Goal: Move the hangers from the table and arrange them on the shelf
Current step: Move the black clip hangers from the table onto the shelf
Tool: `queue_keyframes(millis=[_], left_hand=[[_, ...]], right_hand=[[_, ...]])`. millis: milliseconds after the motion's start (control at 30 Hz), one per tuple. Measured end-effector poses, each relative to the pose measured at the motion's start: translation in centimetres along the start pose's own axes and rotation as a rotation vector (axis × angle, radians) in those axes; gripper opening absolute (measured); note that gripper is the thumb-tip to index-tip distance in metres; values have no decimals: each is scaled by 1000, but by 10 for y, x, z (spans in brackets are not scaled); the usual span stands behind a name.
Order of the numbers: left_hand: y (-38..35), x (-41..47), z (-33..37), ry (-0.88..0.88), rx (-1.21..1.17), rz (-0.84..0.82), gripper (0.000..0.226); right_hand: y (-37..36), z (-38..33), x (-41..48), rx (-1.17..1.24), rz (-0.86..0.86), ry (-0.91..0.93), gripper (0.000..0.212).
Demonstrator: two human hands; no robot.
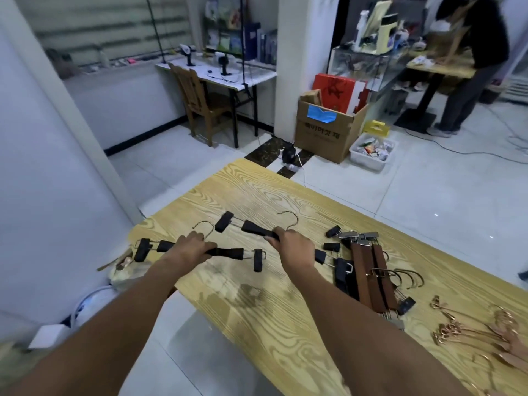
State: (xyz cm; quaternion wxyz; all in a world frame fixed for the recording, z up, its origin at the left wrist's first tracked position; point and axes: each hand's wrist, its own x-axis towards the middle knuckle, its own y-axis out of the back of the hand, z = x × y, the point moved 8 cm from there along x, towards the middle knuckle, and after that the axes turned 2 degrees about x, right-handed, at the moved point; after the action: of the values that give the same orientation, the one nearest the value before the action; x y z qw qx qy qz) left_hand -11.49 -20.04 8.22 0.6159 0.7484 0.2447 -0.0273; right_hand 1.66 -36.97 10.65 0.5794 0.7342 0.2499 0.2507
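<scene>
Wood-grain table [271, 324] w/ black, brown [371, 281] & rose-gold hangers [471, 332].

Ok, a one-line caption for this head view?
Left hand and right hand each grip a black clip hanger on the wooden table.

Matt black hangers [228, 251], metal hooks; wood-grain table [271, 324].

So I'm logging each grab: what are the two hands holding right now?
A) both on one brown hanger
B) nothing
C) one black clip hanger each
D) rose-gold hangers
C: the left hand grips one black clip hanger and the right hand grips another black clip hanger.
</scene>
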Motion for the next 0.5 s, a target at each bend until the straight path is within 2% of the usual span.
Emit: queue_keyframes(millis=[167,500], left_hand=[[20,-46,-13,167,-36,52,34],[43,-166,-58,425,-233,171,40]], right_hand=[[48,-31,1,-24,74,200,46],[102,-112,-18,-92,82,555,50]])
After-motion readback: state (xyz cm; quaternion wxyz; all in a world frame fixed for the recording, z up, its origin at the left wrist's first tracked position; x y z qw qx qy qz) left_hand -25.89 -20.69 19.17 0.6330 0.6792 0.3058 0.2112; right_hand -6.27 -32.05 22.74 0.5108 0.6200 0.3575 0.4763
